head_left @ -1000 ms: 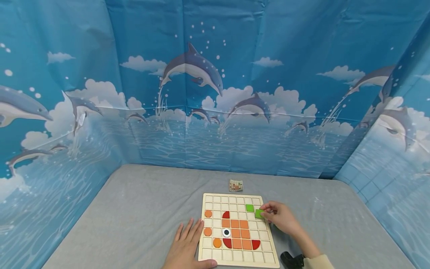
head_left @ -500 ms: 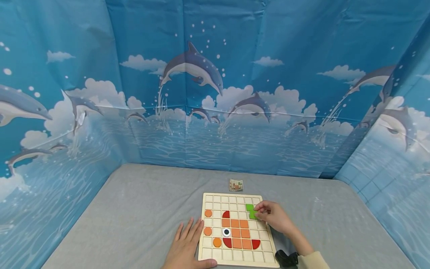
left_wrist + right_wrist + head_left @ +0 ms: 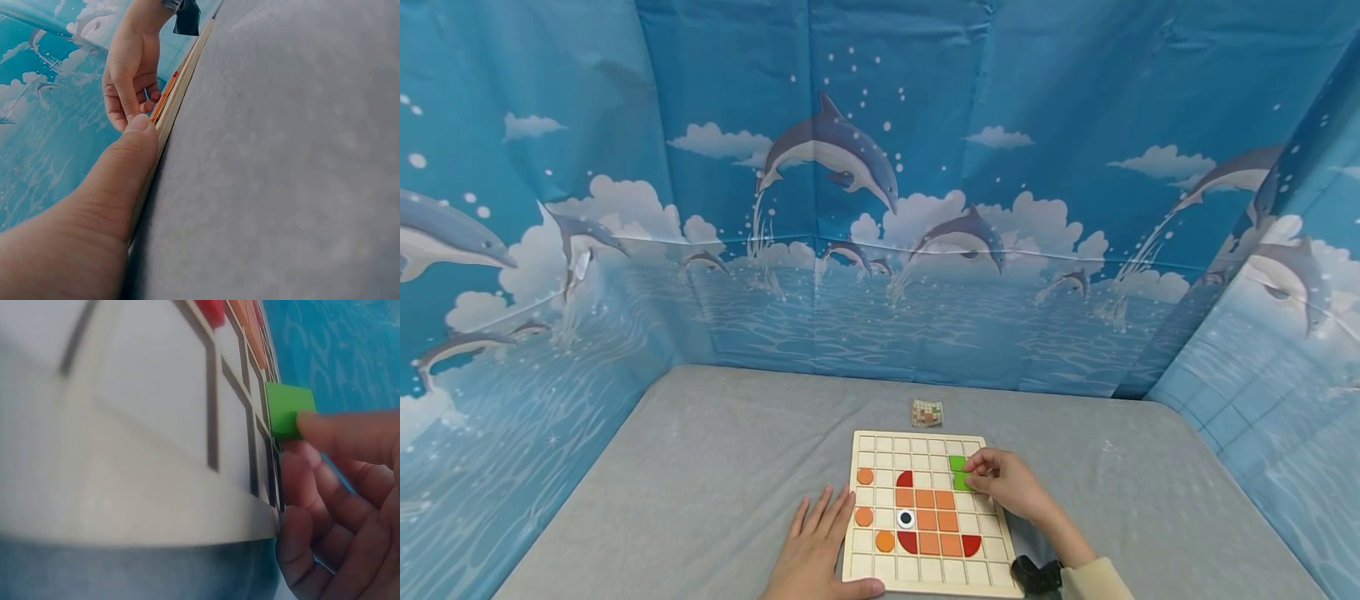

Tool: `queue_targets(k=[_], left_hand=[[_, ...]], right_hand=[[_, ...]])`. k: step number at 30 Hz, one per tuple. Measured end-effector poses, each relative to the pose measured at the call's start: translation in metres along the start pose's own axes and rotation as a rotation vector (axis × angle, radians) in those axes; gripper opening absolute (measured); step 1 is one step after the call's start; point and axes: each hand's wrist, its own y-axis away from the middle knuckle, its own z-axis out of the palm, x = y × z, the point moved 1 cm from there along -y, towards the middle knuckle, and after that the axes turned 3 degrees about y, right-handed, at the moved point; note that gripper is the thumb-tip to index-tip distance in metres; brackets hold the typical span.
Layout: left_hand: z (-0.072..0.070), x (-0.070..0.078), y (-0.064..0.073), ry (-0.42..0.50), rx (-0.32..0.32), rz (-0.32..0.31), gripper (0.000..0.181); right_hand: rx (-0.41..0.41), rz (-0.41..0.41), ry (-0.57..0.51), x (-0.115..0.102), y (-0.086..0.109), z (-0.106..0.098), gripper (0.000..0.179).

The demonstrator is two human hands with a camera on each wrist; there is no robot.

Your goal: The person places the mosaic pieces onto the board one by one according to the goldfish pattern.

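A wooden grid board (image 3: 931,573) lies on the table, bearing orange squares (image 3: 927,521), red quarter-round pieces (image 3: 972,546), orange discs (image 3: 885,542) and a round eye piece (image 3: 906,518). My right hand (image 3: 1011,483) pinches a green square tile (image 3: 287,406) between thumb and fingers over the board's right part. Just beyond it, another green square tile (image 3: 957,462) sits in a cell. On the board's left edge rests my left hand (image 3: 816,546), fingers spread; its thumb (image 3: 125,169) lies along the near edge in the left wrist view.
A small patterned card (image 3: 927,413) lies behind the board on the grey cloth (image 3: 737,450). A blue dolphin-print curtain (image 3: 865,317) surrounds the table. A black device (image 3: 1036,575) is strapped at my right wrist.
My right hand has moved left with the green tile, from the board's right edge to a spot close to the other green tile. The left hand has stayed put.
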Motion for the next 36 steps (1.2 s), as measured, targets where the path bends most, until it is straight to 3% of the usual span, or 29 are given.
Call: queue_targets(k=[15, 36], left_hand=[[-0.0001, 0.0004, 0.0019, 0.004, 0.029, 0.014, 0.112], [0.0018, -0.0015, 0.0028, 0.011, 0.045, 0.030, 0.109]], right_hand=[[0.062, 0.010, 0.119, -0.0075, -0.0015, 0.0043, 0.006], [0.072, -0.013, 0.137, -0.0052, -0.0025, 0.0067, 0.009]])
